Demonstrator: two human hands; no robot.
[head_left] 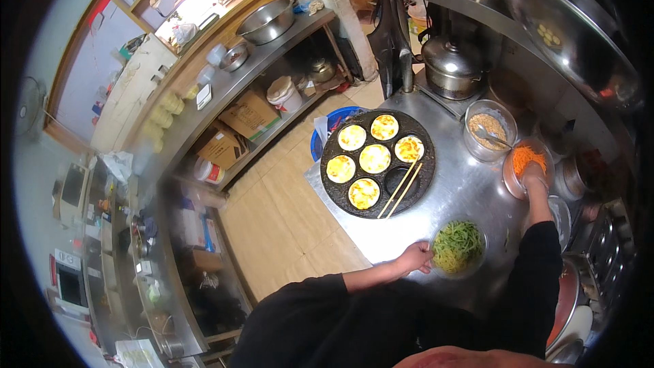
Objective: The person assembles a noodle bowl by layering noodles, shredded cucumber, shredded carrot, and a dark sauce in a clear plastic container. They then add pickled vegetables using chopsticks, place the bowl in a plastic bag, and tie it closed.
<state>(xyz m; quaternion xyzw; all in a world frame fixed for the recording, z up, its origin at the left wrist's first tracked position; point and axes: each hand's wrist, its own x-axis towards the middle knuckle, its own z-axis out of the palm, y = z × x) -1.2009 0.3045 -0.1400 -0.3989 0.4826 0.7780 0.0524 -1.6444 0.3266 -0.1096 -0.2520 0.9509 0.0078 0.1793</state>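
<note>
My left hand (pixel 417 257) pinches the rim of a clear bowl of shredded greens (pixel 459 245) on the steel counter. My right hand (pixel 534 176) reaches into a bowl of shredded carrot (pixel 526 157), its fingers curled down and the tips buried in the shreds. Ahead of me sits a round black multi-well pan (pixel 334 197). Several of its wells hold cooked egg (pixel 375 159), white with yellow-orange patches; one well (pixel 398 181) looks dark and bare. A pair of chopsticks (pixel 405 191) lies across that well and the pan's near edge.
Behind the carrot stands a bowl of beige grains (pixel 488 131) with a spoon in it. A lidded steel pot (pixel 452 68) is at the back. A blue tub (pixel 316 143) stands beyond the pan. Steel shelving with a large basin (pixel 266 20) runs along the left wall.
</note>
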